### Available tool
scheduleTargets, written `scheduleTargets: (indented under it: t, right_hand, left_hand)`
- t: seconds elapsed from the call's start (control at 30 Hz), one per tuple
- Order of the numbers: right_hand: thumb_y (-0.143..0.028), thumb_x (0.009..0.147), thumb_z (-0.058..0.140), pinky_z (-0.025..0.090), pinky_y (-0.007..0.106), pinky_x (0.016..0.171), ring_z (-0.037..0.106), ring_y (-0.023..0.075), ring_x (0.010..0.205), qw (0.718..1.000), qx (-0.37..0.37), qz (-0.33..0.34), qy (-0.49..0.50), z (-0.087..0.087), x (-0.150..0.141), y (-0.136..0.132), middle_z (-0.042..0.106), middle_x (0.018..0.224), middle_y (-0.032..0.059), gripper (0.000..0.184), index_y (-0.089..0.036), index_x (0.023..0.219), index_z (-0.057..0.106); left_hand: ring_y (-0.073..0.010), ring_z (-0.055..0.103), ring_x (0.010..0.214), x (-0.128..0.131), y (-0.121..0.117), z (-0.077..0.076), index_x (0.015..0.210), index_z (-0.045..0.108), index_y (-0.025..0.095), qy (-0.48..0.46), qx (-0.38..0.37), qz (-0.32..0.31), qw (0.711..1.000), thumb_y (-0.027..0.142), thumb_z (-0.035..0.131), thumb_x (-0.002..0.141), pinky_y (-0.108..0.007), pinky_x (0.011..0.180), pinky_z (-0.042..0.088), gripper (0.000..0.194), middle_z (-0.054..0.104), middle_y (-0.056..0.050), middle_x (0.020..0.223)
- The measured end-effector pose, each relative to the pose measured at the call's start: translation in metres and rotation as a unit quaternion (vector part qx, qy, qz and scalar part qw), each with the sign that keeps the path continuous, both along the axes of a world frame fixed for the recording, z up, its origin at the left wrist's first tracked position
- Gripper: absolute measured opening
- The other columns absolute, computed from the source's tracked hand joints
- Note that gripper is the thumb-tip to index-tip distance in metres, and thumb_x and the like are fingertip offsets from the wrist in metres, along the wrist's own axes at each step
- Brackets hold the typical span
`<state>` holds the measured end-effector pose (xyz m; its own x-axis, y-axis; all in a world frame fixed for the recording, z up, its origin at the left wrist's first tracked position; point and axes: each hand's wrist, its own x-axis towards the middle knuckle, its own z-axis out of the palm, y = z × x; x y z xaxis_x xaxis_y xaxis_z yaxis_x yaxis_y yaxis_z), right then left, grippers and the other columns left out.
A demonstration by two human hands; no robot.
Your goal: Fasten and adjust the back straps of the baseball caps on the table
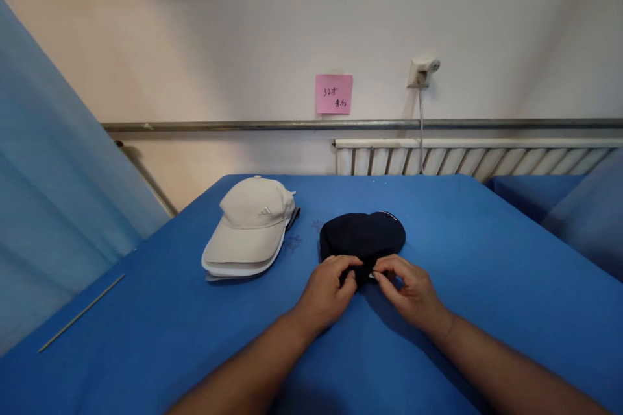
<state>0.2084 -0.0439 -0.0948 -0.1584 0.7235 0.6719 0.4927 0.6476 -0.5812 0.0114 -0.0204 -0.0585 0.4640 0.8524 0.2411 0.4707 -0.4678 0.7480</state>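
A dark navy cap point(363, 237) lies on the blue table point(462, 253), near its middle. My left hand point(327, 292) pinches the cap's near edge with closed fingers. My right hand point(409, 288) pinches the same edge just to the right, close to the left hand. What exactly the fingertips grip at the back of the cap is too small to make out. To the left sits a stack of beige caps point(250, 227) with their brims pointing toward me.
A thin stick point(80, 314) lies near the table's left edge. Blue cloth point(53, 207) hangs at the left. A white radiator point(467, 159), a rail, a pink note point(333, 94) and a small white device with a cord point(422, 71) are on the wall behind.
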Motion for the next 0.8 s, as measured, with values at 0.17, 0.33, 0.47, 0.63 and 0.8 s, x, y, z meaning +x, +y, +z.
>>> scheduleTargets:
  t: [0.17,0.33,0.47,0.63,0.8]
  right_hand:
    - [-0.027,0.086,0.059,0.044,0.023,0.054,0.053,0.0115,0.055,0.993,-0.112,-0.014,0.047,-0.009,0.003,0.005,0.06,0.064,-0.0013,0.008,-0.021,0.086,0.064]
    - [-0.033,0.083,0.063,0.04,0.023,0.051,0.051,0.0114,0.053,0.962,-0.241,-0.004,0.129,-0.013,0.001,0.008,0.058,0.06,-0.0021,0.014,-0.019,0.082,0.063]
    - [-0.034,0.082,0.064,0.038,0.023,0.05,0.049,0.011,0.052,0.949,-0.267,-0.005,0.17,-0.013,0.0,0.008,0.057,0.06,-0.0025,0.015,-0.019,0.08,0.062]
    - [-0.035,0.082,0.065,0.037,0.023,0.049,0.049,0.0104,0.052,0.938,-0.282,0.022,0.2,-0.017,-0.001,0.009,0.056,0.06,-0.0033,0.016,-0.019,0.084,0.061]
    - [-0.036,0.082,0.066,0.046,0.024,0.055,0.056,0.0123,0.059,0.925,-0.296,0.059,0.232,-0.019,-0.005,0.01,0.059,0.066,-0.0018,0.018,-0.02,0.086,0.059]
  left_hand:
    - [-0.0172,0.061,0.082,-0.004,0.004,-0.004,0.102,0.066,0.019,-0.013,-0.071,-0.011,0.997,0.019,0.049,0.085,-0.028,0.074,0.045,0.024,0.068,-0.004,0.09]
    - [-0.0148,0.059,0.074,-0.005,0.004,-0.003,0.102,0.065,0.017,-0.029,-0.148,-0.044,0.988,0.021,0.051,0.083,-0.024,0.065,0.044,0.024,0.067,-0.002,0.086]
    - [-0.016,0.06,0.081,-0.002,0.001,-0.002,0.106,0.065,0.02,-0.029,-0.141,-0.04,0.989,0.021,0.061,0.077,-0.025,0.071,0.044,0.03,0.069,-0.002,0.094]
    - [-0.015,0.061,0.078,0.002,0.003,-0.005,0.1,0.064,0.016,-0.094,-0.191,-0.028,0.977,0.012,0.059,0.071,-0.025,0.069,0.045,0.03,0.068,-0.004,0.091]
    - [-0.0129,0.059,0.071,0.002,0.007,-0.007,0.094,0.064,0.014,-0.16,-0.261,-0.024,0.952,0.011,0.063,0.067,-0.024,0.064,0.044,0.028,0.067,-0.004,0.084]
